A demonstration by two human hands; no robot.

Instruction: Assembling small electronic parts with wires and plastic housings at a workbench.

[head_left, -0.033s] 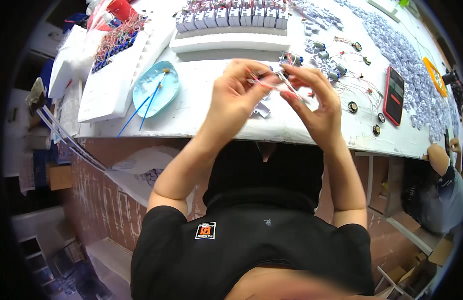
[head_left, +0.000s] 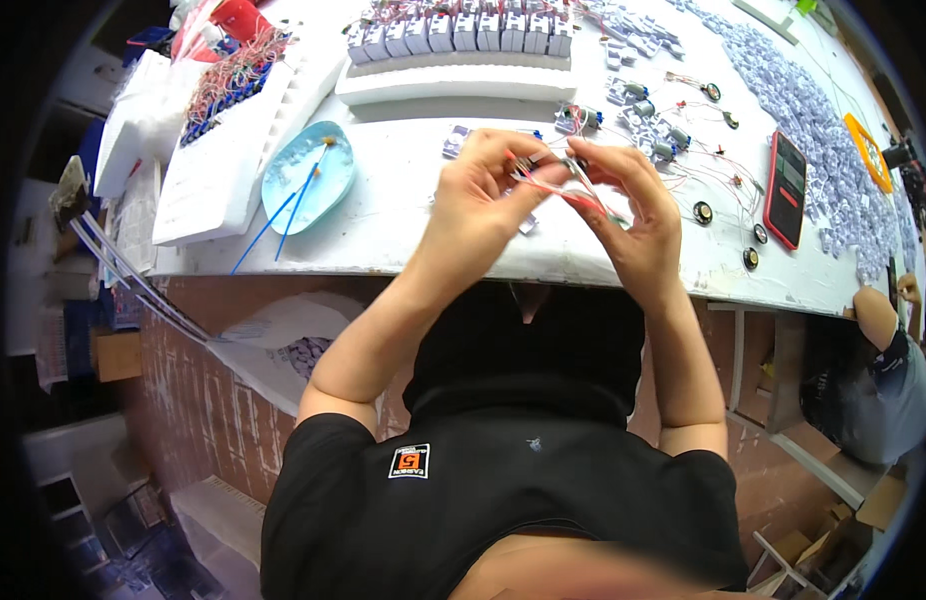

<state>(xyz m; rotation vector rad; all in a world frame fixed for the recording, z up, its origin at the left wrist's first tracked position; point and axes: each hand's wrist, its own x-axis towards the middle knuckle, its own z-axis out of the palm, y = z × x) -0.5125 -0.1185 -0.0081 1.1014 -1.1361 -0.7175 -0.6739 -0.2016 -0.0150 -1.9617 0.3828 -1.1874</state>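
Note:
Both hands are raised over the near part of the white table, close together. My left hand (head_left: 480, 205) is closed, its thumb and fingertips pinching thin red and white wires (head_left: 553, 188). My right hand (head_left: 638, 215) also pinches these wires between thumb and fingers; a small dark round end shows by its index fingertip. What else the fingers cover is hidden. Beneath the hands a grey plastic part (head_left: 527, 222) is partly seen on the table, and another grey part (head_left: 455, 142) lies just beyond my left hand.
A light-blue dish (head_left: 283, 170) with two blue sticks stands left. White foam blocks (head_left: 453, 88) hold rows of grey housings behind. At right are small motors (head_left: 673, 145) with wires, round black speakers (head_left: 703, 212), a red-edged phone (head_left: 786, 190) and heaped grey parts (head_left: 833, 190). Another person (head_left: 888, 370) sits far right.
My fingers have shifted a little, and the red and white wires between them show more sharply. The grey part beyond my left hand has come into sight.

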